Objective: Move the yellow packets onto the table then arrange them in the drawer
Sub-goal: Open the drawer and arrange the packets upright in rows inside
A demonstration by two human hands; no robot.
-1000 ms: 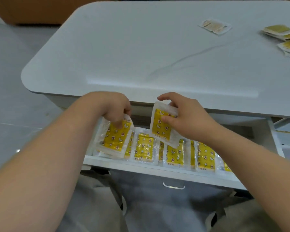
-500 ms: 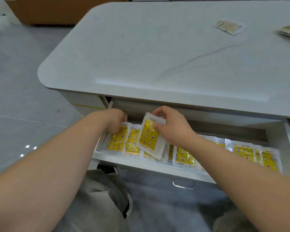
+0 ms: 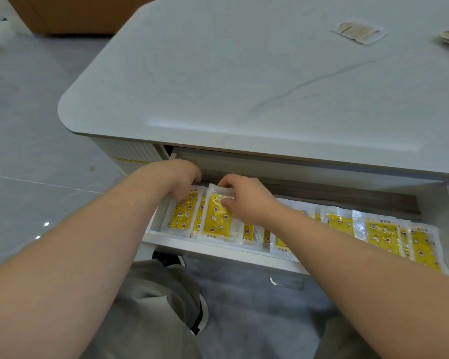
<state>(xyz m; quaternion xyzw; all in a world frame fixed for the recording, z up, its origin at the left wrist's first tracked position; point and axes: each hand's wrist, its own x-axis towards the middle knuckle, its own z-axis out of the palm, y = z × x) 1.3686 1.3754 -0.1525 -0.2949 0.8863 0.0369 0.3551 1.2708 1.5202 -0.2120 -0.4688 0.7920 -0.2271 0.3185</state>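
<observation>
Grey-white table [image 3: 244,86] w/ drawer [image 3: 218,248] pulled open below. R hand [image 3: 246,200] is clamped, thumb & fingers, on the clear top seal of a yellow packet [image 3: 217,220] laid near the drawer's left end. L hand [image 3: 182,180] is bent onto the end packet [image 3: 180,218] beside it; grip can't be told. Packets are judged light, floppy, slick: best pinched at the seal edge.
</observation>
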